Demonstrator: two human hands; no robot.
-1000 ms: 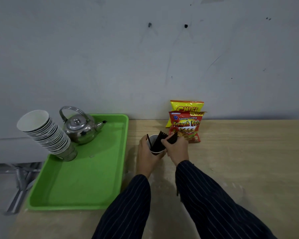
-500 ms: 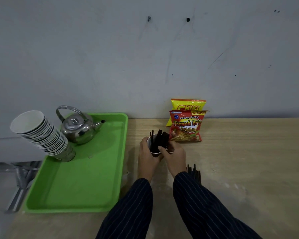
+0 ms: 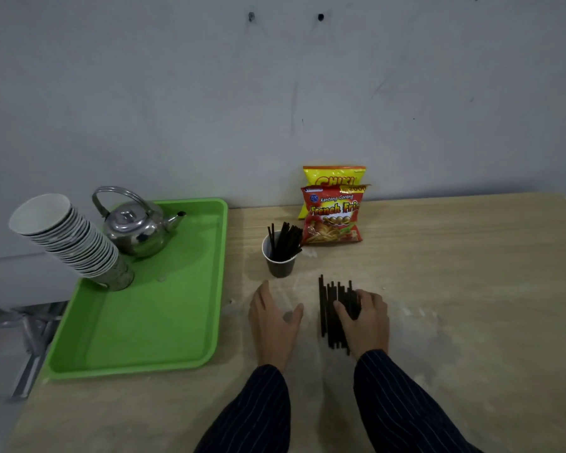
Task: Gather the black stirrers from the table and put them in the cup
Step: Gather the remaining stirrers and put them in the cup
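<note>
A dark paper cup (image 3: 280, 264) stands upright on the wooden table, with several black stirrers (image 3: 285, 240) sticking out of it. Nearer to me, a loose pile of black stirrers (image 3: 330, 308) lies flat on the table. My right hand (image 3: 365, 318) rests on the right side of that pile, fingers curled over the stirrers and covering part of them. My left hand (image 3: 275, 322) lies flat on the table to the left of the pile, below the cup, empty with fingers apart.
A green tray (image 3: 151, 322) on the left holds a steel kettle (image 3: 138, 228) and a tilted stack of paper cups (image 3: 69, 240). Two snack bags (image 3: 334, 210) lean against the wall just right of the cup. The table's left edge lies past the tray.
Both hands have left the cup and come back toward me. The right hand now lies on the pile of stirrers; the left rests on the table. The cup stands alone.
</note>
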